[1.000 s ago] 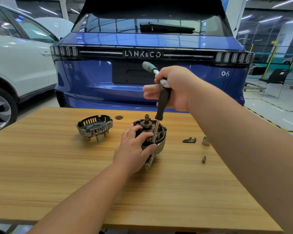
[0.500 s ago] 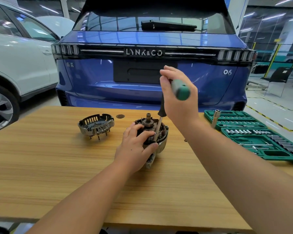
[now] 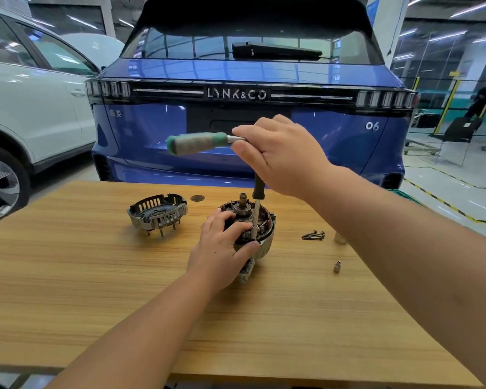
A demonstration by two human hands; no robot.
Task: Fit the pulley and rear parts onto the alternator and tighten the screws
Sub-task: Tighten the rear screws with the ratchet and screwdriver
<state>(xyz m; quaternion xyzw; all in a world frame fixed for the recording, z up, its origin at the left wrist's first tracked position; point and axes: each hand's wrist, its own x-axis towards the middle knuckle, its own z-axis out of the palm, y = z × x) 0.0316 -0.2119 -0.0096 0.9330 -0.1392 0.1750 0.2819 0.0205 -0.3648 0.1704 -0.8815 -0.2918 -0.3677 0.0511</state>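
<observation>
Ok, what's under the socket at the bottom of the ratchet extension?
The socket stands on the alternator rim, beside the left hand thumb. Whatever screw it drives is covered.

Left hand [image 3: 222,248] gripping the alternator [image 3: 254,228] near the far edge of the wooden table [image 3: 96,290], right hand [image 3: 284,155] holding a green-handled ratchet [image 3: 199,143] on an upright extension, rear cover [image 3: 157,213] to the left, loose screws [image 3: 314,235] and small socket [image 3: 337,267] to the right
</observation>
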